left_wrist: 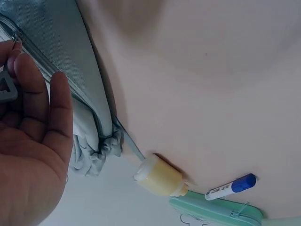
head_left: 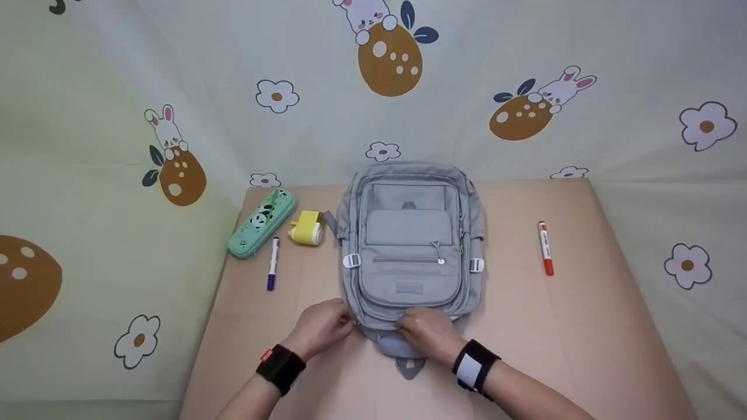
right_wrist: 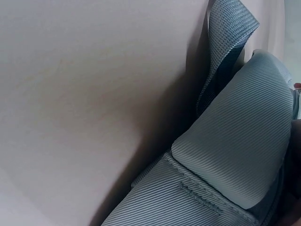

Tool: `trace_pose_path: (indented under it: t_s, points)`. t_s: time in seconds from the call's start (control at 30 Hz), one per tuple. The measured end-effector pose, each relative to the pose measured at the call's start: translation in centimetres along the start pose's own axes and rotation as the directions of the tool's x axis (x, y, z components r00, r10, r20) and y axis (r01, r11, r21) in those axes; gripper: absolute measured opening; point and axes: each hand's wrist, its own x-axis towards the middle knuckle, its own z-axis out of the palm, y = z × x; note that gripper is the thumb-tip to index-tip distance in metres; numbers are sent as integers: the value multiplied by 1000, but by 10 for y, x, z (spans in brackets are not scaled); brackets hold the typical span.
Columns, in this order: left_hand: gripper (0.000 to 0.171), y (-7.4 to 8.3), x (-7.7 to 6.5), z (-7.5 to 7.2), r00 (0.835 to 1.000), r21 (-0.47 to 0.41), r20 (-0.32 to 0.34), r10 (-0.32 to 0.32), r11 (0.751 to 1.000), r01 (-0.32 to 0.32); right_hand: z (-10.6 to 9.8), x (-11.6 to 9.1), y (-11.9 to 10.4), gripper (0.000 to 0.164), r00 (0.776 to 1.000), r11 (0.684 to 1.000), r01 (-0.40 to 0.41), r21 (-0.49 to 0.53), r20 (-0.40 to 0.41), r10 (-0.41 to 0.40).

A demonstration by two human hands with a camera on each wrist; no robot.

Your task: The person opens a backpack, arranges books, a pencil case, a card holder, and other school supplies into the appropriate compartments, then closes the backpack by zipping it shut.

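A grey backpack [head_left: 408, 233] lies front side up on the table, its top end towards the person. At its near left corner my left hand [head_left: 324, 324] pinches a zipper pull, and in the left wrist view the slider [left_wrist: 17, 36] shows just past the fingertips, with a grey loop [left_wrist: 7, 88] by the fingers. My right hand [head_left: 429, 331], fingers curled, grips the fabric at the middle of the near end. The right wrist view shows mostly the padded grey fabric [right_wrist: 240, 136] and a strap [right_wrist: 225, 47]; that hand is nearly hidden there.
Left of the backpack lie a green panda pencil case [head_left: 262, 223], a yellow-and-white gadget [head_left: 307, 228] and a blue-capped marker [head_left: 273, 262]. A red-capped marker [head_left: 545, 248] lies to the right. Patterned curtain [head_left: 467, 151] surrounds the table [head_left: 519, 350] at the back and sides.
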Motion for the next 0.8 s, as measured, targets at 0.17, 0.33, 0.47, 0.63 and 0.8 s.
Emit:
trace_pose_path:
  t_s: [0.17, 0.33, 0.47, 0.63, 0.8]
  points:
    - [10, -2, 1, 2, 1000, 5, 7, -17, 1000, 16, -2, 0, 0, 5, 999, 1000, -17, 8, 34, 17]
    - [9, -3, 1, 3, 1000, -4, 15, -23, 1000, 23, -11, -3, 2, 18, 996, 998, -48, 30, 81, 46]
    - [6, -3, 0, 4, 999, -21, 22, -47, 999, 47, -23, -13, 12, 34, 990, 996, -75, 51, 127, 69]
    - [4, -3, -2, 4, 994, -60, 40, -103, 993, 106, -39, -38, 36, 46, 992, 996, -82, 34, 102, 78]
    - [4, -3, -3, 5, 989, -86, 54, -136, 986, 140, -50, -63, 59, 41, 996, 996, -93, 12, -16, 93]
